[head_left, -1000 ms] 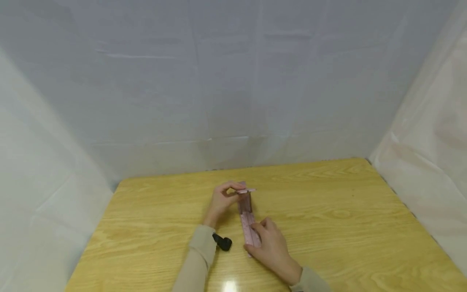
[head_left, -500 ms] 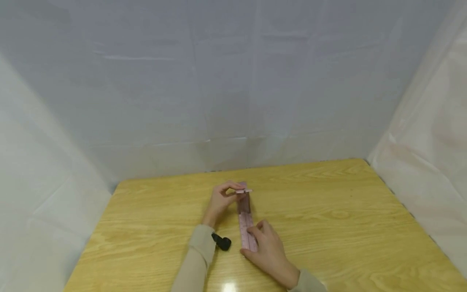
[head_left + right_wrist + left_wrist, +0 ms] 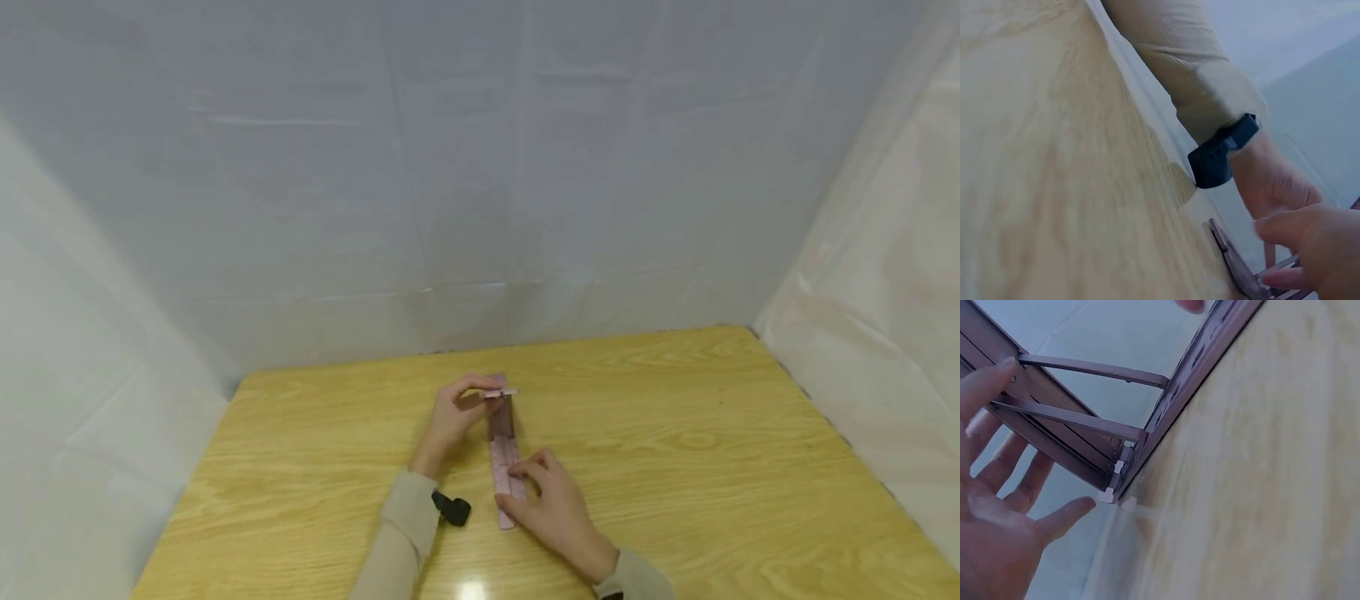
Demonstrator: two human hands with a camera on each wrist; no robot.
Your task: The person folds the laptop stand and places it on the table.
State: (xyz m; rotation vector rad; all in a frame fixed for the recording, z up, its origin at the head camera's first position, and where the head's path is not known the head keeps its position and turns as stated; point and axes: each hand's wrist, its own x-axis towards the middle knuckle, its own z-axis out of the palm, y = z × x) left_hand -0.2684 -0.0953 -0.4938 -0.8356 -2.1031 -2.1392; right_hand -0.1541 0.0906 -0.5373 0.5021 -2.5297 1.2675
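Observation:
A pink folding stand (image 3: 502,467) stands on the table, its long flat base pointing toward me and a panel raised at the far end. My left hand (image 3: 450,414) holds the raised panel, thumb on its near face and fingers behind. In the left wrist view, two struts (image 3: 1069,417) link this panel (image 3: 1054,395) to the base rail (image 3: 1192,384). At the near end of the base, my right hand (image 3: 558,510) grips it between thumb and curled forefinger. The right wrist view shows only the edge of the base (image 3: 1235,262) beside the fingers.
The wood-grain table (image 3: 712,467) runs around the stand, with pale plastic sheeting (image 3: 480,192) behind it and at both sides. A black camera mount (image 3: 453,508) juts from the left wrist beside the stand.
The near end of the stand has swung slightly left, so the base points more directly toward me. My right hand has shifted a little left with it, while the left hand keeps its hold.

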